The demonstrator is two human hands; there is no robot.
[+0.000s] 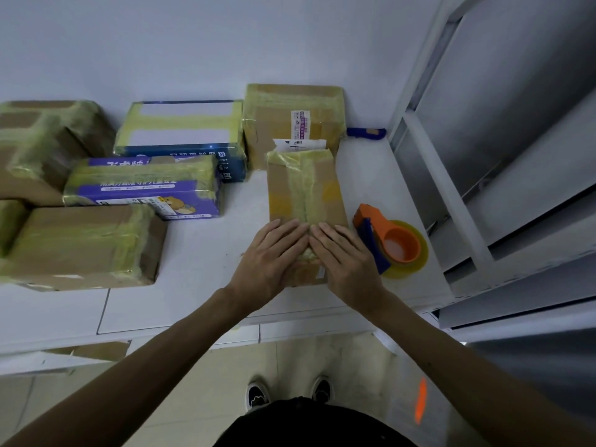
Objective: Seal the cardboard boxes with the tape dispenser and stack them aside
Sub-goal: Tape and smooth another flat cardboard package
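Note:
A narrow brown cardboard box [303,188] lies lengthwise on the white table [200,253], with a strip of yellowish tape down its middle. My left hand [272,253] and my right hand [345,256] lie flat side by side on its near end, fingers straight, pressing on the tape. The orange tape dispenser [392,241] with its yellowish roll lies on the table just right of the box, touching neither hand.
Several taped boxes stand around: a brown one [290,121] behind the narrow box, a blue-and-white one [183,130], a purple one [145,185], brown ones at the left [84,246]. A blue knife [366,132] lies at the back. White metal shelving [483,156] borders the right.

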